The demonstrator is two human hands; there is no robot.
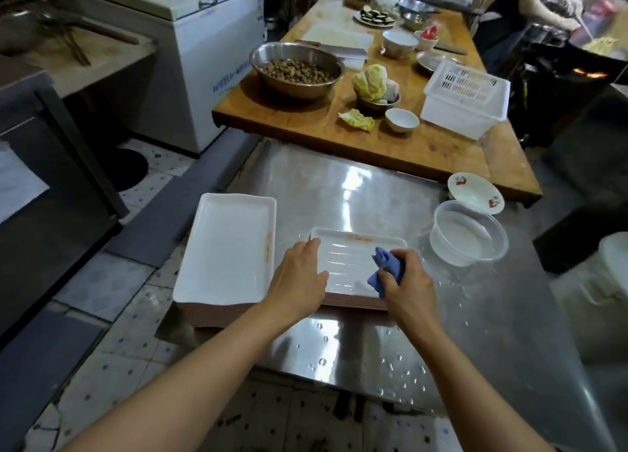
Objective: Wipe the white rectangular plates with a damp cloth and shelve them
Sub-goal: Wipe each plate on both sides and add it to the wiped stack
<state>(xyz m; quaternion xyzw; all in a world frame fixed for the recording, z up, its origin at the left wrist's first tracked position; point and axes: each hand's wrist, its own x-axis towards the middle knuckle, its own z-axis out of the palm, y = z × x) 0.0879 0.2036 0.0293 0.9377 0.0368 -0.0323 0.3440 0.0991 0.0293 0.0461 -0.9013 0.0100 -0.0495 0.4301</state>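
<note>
A white rectangular plate (343, 258) with an orange mark on its far rim lies on top of a low stack on the steel table (356, 186). My left hand (299, 278) grips its left edge. My right hand (407, 282) holds a bunched blue cloth (387, 270) against the plate's right side. A second, taller stack of white rectangular plates (227, 248) stands to the left at the table's corner.
A clear plastic tub of water (469, 234) and a small flowered bowl (475, 193) sit to the right. Water drops dot the steel. Beyond lies a wooden board (407, 146) with bowls, cabbage and a white basket (465, 98). A person cooks at the far right.
</note>
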